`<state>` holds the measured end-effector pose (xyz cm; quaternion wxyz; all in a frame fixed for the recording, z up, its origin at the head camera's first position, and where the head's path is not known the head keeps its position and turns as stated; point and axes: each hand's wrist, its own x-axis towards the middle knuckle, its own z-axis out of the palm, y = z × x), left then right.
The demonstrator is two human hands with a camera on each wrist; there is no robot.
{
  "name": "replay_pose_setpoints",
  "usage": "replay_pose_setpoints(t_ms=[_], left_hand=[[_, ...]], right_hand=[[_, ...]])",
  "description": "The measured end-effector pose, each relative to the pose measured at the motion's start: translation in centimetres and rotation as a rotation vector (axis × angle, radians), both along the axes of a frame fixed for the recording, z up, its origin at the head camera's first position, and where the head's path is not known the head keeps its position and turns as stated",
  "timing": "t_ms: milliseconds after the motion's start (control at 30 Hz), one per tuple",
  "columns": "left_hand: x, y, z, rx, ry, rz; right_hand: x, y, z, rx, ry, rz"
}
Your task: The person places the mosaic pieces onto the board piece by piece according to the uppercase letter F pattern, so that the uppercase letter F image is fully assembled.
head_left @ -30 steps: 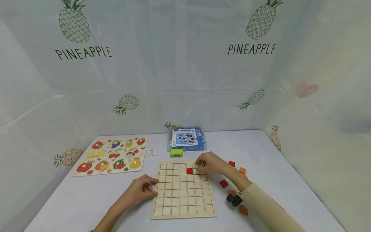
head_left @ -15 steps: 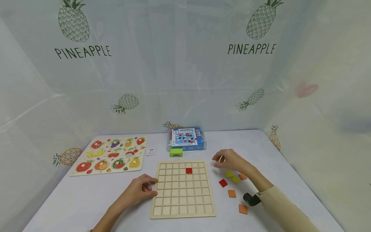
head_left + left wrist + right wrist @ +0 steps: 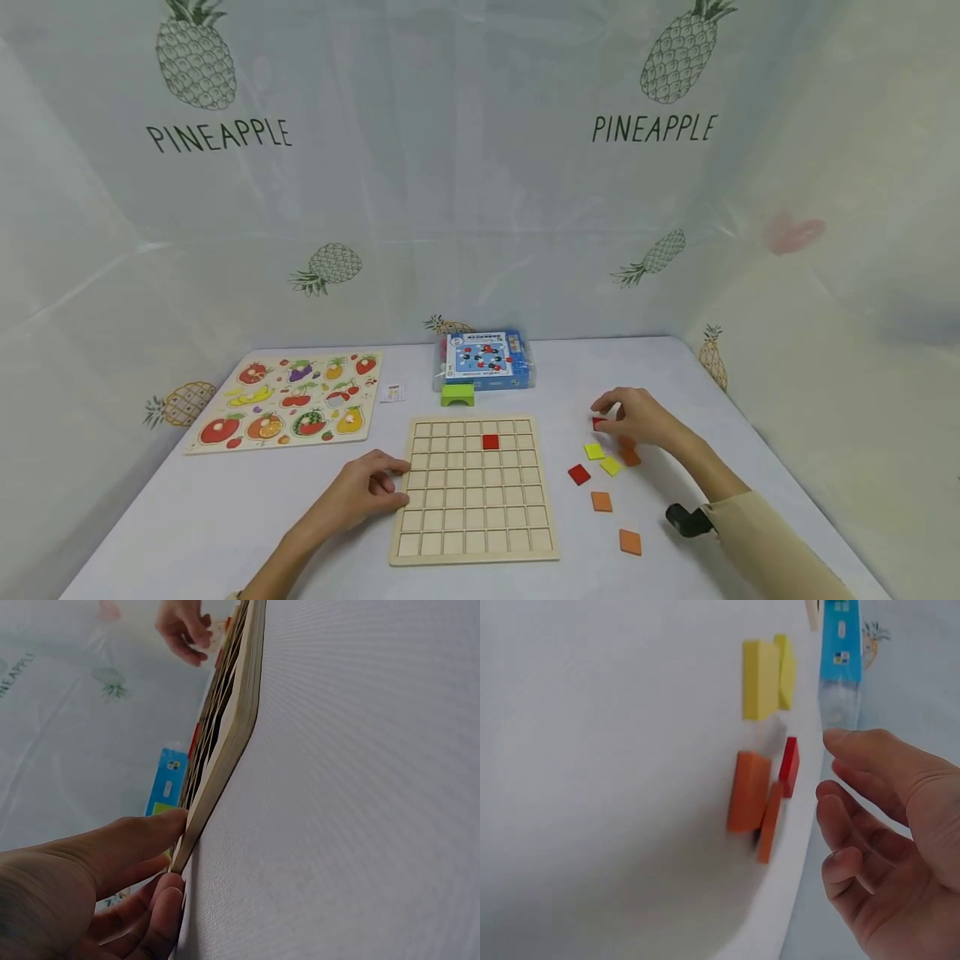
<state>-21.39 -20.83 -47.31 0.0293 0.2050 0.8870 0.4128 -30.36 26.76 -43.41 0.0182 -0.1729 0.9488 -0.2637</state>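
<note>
At the left of the head view, a fruit puzzle board (image 3: 285,402) lies on the white counter (image 3: 187,508), with a green block (image 3: 457,394) and a blue game box (image 3: 486,361) at centre, further back. In the lower middle, the left hand (image 3: 365,493) rests against the left edge of the wooden grid board (image 3: 474,490), thumb and fingers loosely curled at the rim, steadying rather than clasping it; the left wrist view shows the fingertips (image 3: 161,825) touching that edge. One red tile (image 3: 491,442) sits in a cell near the top of the grid. Right of the board, loose tiles lie scattered: a red tile on the counter (image 3: 578,474), two yellow tiles (image 3: 602,458) and orange tiles (image 3: 601,501) toward the lower right. At the right of the frame the right hand (image 3: 637,417) hovers over a small red tile (image 3: 598,423) at the far end of that scatter, fingers bent but holding nothing; the right wrist view shows the fingers (image 3: 870,817) relaxed and apart from the red piece (image 3: 788,765) standing beside an orange one (image 3: 748,791). The work appears to be at the fetching stage, with nearly all cells unfilled; the next move would seem to call for a pinch on the small red tile's edges
</note>
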Motion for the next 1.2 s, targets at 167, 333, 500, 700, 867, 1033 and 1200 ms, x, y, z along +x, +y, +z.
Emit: replay_pose_setpoints(t_ms=[167, 333, 500, 700, 867, 1033, 1200], left_hand=[[0.0, 0.0, 0.0, 0.008, -0.002, -0.003], [0.1, 0.0, 0.0, 0.003, -0.009, -0.005], [0.0, 0.0, 0.2, -0.006, -0.015, 0.001], [0.0, 0.0, 0.3, -0.018, -0.021, 0.009], [0.0, 0.0, 0.1, -0.006, -0.011, 0.007], [0.0, 0.0, 0.1, 0.012, -0.01, -0.002], [0.0, 0.0, 0.1, 0.02, -0.01, -0.007]], right_hand=[[-0.2, 1.3, -0.6, 0.005, -0.009, -0.009], [-0.4, 2.0, -1.3, 0.01, -0.034, -0.042], [-0.4, 2.2, -1.7, 0.019, -0.028, -0.046], [-0.5, 2.2, -1.6, 0.011, -0.036, -0.042], [-0.5, 2.1, -1.7, 0.014, -0.037, -0.043], [-0.5, 2.1, -1.8, 0.017, -0.034, -0.056], [-0.4, 2.0, -2.0, 0.027, -0.027, -0.071]])
